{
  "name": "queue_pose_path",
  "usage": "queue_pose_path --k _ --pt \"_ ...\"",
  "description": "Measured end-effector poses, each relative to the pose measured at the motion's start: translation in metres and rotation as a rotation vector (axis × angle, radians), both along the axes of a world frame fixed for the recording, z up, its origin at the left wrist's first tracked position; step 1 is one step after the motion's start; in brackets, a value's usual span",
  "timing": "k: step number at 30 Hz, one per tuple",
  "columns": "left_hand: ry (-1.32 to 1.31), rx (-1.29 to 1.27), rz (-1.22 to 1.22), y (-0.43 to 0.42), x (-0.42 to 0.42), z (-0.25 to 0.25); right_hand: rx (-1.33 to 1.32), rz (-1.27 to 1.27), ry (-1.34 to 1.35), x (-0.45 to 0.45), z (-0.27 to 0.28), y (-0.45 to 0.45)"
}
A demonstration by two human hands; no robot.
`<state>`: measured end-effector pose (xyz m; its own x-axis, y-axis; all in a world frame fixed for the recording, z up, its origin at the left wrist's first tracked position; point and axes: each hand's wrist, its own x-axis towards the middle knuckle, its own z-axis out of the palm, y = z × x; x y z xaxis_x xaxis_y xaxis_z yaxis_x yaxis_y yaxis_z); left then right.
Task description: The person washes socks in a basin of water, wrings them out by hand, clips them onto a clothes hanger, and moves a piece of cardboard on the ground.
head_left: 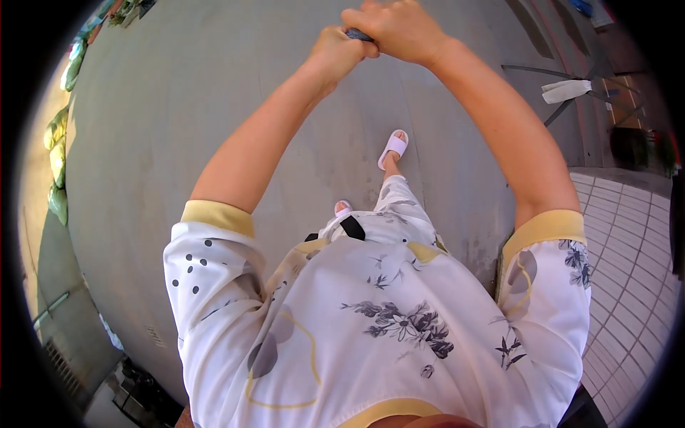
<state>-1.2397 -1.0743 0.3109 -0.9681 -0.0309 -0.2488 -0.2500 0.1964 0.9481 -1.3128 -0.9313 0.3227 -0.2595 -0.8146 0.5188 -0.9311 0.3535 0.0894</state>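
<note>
Both hands are held up close together at the top of the head view, arms stretched forward. My left hand [337,51] is closed round a small dark grey thing [359,35], of which only a short piece shows between the hands. My right hand [399,30] is also closed, right against the left hand and around the other side of the dark grey thing. Most of it is hidden by the fingers, so I cannot tell its kind.
Grey concrete floor [178,128] lies under my feet in pink slippers [393,148]. At the right are a thin dark metal stand [546,71] with a white cloth [566,91] and a white-tiled surface [624,235]. Green and yellow bags [58,160] line the left edge.
</note>
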Motion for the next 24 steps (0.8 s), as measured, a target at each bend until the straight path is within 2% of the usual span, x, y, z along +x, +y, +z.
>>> queue_pose_path --k 4,8,14,17,20,21,23,24 --pt "-0.022 -0.032 0.054 0.004 -0.090 -0.011 -0.026 0.045 -0.050 -0.095 -0.013 0.001" --pt "-0.031 -0.046 0.080 0.016 -0.181 0.005 -0.097 0.067 -0.054 -0.187 -0.005 0.010" --pt "-0.061 -0.035 0.044 0.033 -0.307 0.018 -0.070 0.012 0.007 -0.309 0.011 0.031" --pt "0.001 -0.119 -0.009 0.036 -0.377 0.037 -0.118 -0.076 0.074 -0.378 0.012 0.034" --pt "0.462 -0.133 -0.085 0.034 -0.482 0.063 -0.192 -0.194 0.263 -0.449 0.073 0.042" --pt "0.574 -0.116 -0.135 0.039 -0.505 0.090 -0.237 -0.196 0.359 -0.466 0.103 0.047" --pt "0.812 -0.073 -0.220 0.042 -0.532 0.142 -0.275 -0.282 0.439 -0.490 0.126 0.049" --pt "0.663 -0.192 -0.240 0.048 -0.570 0.127 -0.293 -0.316 0.486 -0.514 0.132 0.054"
